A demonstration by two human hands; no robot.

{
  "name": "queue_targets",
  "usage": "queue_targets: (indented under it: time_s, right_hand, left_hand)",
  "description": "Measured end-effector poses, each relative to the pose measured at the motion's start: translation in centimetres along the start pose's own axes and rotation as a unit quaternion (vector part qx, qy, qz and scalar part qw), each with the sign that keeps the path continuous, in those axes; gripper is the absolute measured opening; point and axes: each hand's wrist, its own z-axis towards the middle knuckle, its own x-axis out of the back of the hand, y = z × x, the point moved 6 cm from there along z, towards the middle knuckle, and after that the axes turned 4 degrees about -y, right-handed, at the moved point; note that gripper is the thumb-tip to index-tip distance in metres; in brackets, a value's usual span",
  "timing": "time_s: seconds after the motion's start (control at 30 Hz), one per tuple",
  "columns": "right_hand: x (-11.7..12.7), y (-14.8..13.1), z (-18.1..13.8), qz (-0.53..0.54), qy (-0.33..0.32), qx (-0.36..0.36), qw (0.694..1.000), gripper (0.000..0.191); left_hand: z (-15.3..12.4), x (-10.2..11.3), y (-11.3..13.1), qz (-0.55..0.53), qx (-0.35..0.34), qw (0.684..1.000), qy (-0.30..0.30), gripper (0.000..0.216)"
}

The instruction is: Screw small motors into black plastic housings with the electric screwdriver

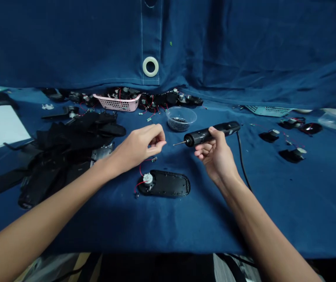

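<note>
My right hand (216, 156) is wrapped round a black electric screwdriver (211, 134), its bit pointing left. A cable runs from the tool down past my right wrist. Just left of the bit tip, my left hand (146, 144) is closed in a pinch; whatever sits between the fingertips is too small to make out. Below both hands lies a black oval plastic housing (172, 184) on the blue cloth. At its left end sits a small round motor (148, 179) with red wires, and a small connector (154, 159) lies above it.
A clear bowl of small dark screws (181, 119) stands behind my hands. Black plastic parts (76, 145) are heaped at left beside white paper (2, 127). A pink basket (117, 103) and wired motors line the back; a blue-green basket (269, 111) and loose parts lie right.
</note>
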Motion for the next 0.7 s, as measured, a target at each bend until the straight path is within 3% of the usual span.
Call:
queue_targets:
  time_s: [0.1, 0.27, 0.47, 0.7]
  right_hand:
    - [-0.4, 0.5, -0.4, -0.005, 0.001, -0.001, 1.000, 0.034]
    - [-0.1, 2.2, 0.0, 0.018, 0.003, -0.060, 0.998, 0.032]
    - [0.0, 2.5, 0.3, 0.019, 0.000, -0.065, 0.998, 0.033]
    - [-0.8, 2.7, -0.4, 0.004, -0.012, -0.080, 0.997, 0.038]
  left_hand:
    - [-1.3, -0.8, -1.7, -0.017, 0.038, 0.999, 0.016, 0.007]
    - [-1.6, -1.3, -3.6, -0.048, 0.065, 0.996, 0.022, 0.004]
    - [-2.5, -0.9, -1.7, -0.066, 0.079, 0.991, 0.082, 0.006]
    - [-3.0, -1.0, 0.3, -0.026, 0.009, 0.992, 0.122, 0.007]
